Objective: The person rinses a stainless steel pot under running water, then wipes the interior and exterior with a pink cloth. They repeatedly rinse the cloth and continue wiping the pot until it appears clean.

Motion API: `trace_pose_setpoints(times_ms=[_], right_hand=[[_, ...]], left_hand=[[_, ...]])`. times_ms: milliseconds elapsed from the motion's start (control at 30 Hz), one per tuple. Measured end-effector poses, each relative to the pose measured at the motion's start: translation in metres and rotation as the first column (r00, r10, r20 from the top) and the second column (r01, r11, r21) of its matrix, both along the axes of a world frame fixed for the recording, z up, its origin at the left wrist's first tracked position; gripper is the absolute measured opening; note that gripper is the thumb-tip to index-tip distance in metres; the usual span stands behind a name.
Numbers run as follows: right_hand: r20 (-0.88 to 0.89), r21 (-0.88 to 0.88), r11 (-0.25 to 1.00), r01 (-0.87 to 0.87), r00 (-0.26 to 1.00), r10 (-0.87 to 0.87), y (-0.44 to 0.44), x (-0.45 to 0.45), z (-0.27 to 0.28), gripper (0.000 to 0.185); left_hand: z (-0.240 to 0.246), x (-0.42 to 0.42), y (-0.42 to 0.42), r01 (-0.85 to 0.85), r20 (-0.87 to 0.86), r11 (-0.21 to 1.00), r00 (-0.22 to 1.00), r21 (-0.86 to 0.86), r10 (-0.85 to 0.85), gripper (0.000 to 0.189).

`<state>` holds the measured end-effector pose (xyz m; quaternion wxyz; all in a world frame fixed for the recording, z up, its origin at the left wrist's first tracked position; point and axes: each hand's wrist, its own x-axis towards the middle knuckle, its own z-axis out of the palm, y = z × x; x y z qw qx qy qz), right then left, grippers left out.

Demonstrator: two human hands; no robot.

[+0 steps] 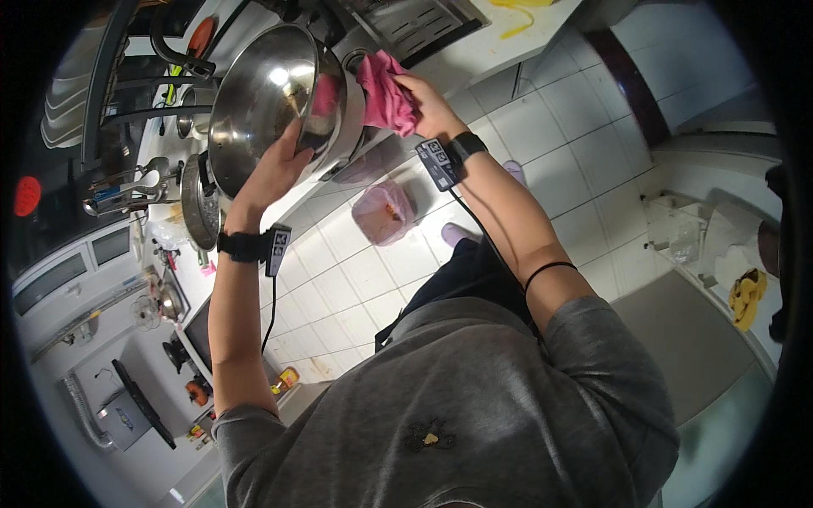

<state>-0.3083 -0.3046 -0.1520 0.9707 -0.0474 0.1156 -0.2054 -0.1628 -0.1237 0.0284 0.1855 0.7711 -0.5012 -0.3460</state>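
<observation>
My left hand (274, 166) holds a large shiny stainless steel bowl or pan (254, 95) by its near side, thumb over the rim; the fingers beneath are hidden. The vessel is tilted, and its inside shows light reflections and a pink one. To its right, my right hand (430, 106) grips a crumpled pink cloth (385, 95), which hangs beside the vessel's outer side. Whether the cloth touches the metal I cannot tell.
A dark faucet (181, 60) stands beyond the vessel. Left of it are a metal pan (198, 203) and several utensils (127, 187). A ridged drainboard (419, 28) lies at the top. Below the counter edge, a pink-lined bin (383, 213) stands on the tiled floor.
</observation>
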Motion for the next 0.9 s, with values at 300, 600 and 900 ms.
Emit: trace_pose_setpoints(times_ms=[300,600,900], right_hand=[[-0.161,-0.369,0.929,0.006,0.984,-0.070,-0.081,-0.080,0.060,0.040],[-0.316,-0.934,0.339,-0.118,0.715,-0.623,-0.196,-0.091,0.089,0.039],[-0.121,-0.991,0.117,-0.063,0.794,-0.596,-0.245,-0.047,0.108,0.071]], left_hand=[[-0.005,-0.011,-0.002,-0.013,0.155,0.998,0.988,-0.055,0.021,0.043],[-0.001,-0.014,-0.007,-0.044,0.091,0.997,0.995,-0.063,0.050,0.046],[0.014,-0.025,-0.018,-0.159,0.084,0.985,0.985,0.067,0.153,0.046]])
